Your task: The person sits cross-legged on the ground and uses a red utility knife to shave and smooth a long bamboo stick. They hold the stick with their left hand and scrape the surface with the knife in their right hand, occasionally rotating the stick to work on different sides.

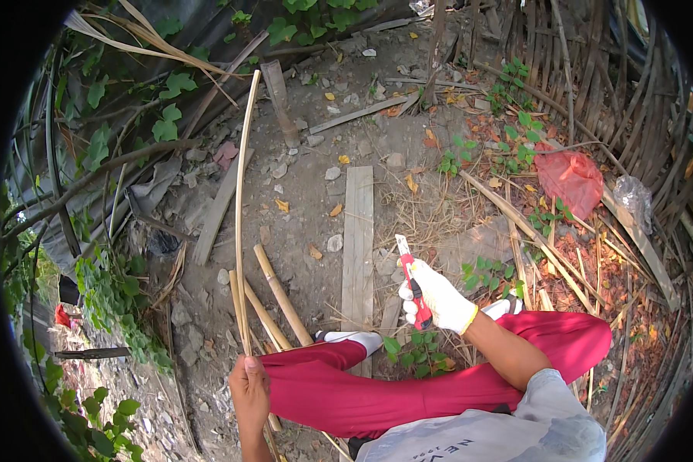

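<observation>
My bare left hand (250, 381) is closed around the lower part of a long, thin bamboo strip (241, 192), beside my left knee. The strip rises in a slight bend, its far end close to some dry leaf blades. In a white work glove, my right hand (444, 300) grips a red and black utility knife (410, 269) with its blade out, pointing away from me. The knife is apart from the strip, above the ground between my legs. Thicker bamboo pieces (282, 296) lie next to my left leg.
A flat wooden board (358, 239) lies on the dirt ahead. To the right are a crumpled red plastic bag (570, 181), long bamboo poles (520, 223) and a slatted fence (631, 100). A short post (279, 104) stands at the far left, near leafy vines (165, 127).
</observation>
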Tool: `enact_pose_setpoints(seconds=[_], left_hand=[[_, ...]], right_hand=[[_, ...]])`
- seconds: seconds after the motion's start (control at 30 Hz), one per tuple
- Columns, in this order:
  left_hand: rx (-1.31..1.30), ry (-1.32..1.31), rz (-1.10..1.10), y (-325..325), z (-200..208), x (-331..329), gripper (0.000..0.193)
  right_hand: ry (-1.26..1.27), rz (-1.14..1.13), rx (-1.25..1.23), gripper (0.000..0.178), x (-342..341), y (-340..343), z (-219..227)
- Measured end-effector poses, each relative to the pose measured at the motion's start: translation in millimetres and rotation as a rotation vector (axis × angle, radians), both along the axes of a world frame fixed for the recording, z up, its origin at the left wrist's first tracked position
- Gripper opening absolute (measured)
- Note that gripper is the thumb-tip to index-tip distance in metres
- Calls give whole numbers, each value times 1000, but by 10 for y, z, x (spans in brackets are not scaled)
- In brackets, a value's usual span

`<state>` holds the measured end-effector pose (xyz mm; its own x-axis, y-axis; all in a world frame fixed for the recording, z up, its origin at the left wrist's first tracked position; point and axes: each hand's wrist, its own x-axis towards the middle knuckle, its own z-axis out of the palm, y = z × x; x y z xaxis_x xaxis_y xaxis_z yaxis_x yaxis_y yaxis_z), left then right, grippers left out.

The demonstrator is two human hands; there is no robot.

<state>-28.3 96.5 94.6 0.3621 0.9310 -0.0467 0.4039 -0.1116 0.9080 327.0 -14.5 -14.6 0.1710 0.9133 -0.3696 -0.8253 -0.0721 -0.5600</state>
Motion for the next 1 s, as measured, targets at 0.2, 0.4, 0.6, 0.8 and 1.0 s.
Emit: enact_pose_setpoints(seconds=[0.2,0.4,0.6,0.8,1.0], left_hand=[[185,43,34,190,41,-141,48],[375,141,123,435,161,-250,50],[435,92,209,731,239,-543,49],[594,16,289,1036,422,-724,45],[649,-256,579,1189,1185,-460,31]], right_hand=[[-33,22,-82,24,91,14,-185],[-108,-5,26,66,47,22,-83],[-188,12,93,63,28,-84,98],[-718,89,-25,62,59,-765,287],[-1327,591,-297,55,-24,-1816,835]])
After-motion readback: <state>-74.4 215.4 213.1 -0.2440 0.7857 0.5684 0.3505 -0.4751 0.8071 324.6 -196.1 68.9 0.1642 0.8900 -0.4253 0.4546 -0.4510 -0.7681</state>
